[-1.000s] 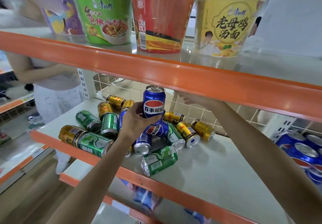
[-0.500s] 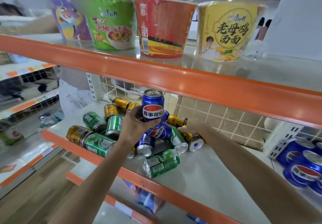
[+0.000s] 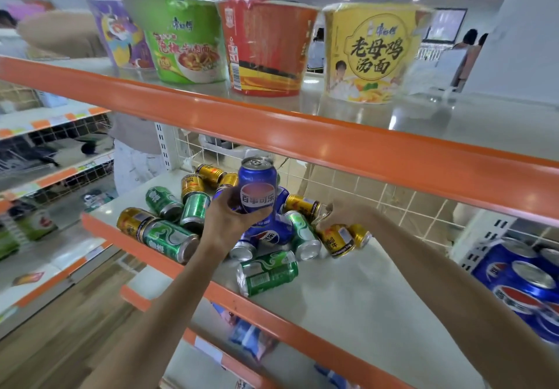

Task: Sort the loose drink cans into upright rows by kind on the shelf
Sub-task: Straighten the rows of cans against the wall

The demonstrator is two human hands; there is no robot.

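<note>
Left hand gripping Pepsi can, right hand's grip unclear

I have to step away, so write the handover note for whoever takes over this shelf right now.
Left hand: grips a blue cola can upright, above the pile.
Right hand: reaches into the right side of the pile at a gold can; whether it grips it I cannot tell.
Shelf: green, gold and blue cans lie mixed on their sides at the left; one green can lies alone near the front edge.
Blue cans are grouped past the divider at far right.
Done: no upright row visible on this shelf yet.
Left: stand every can, in rows by kind.
</note>
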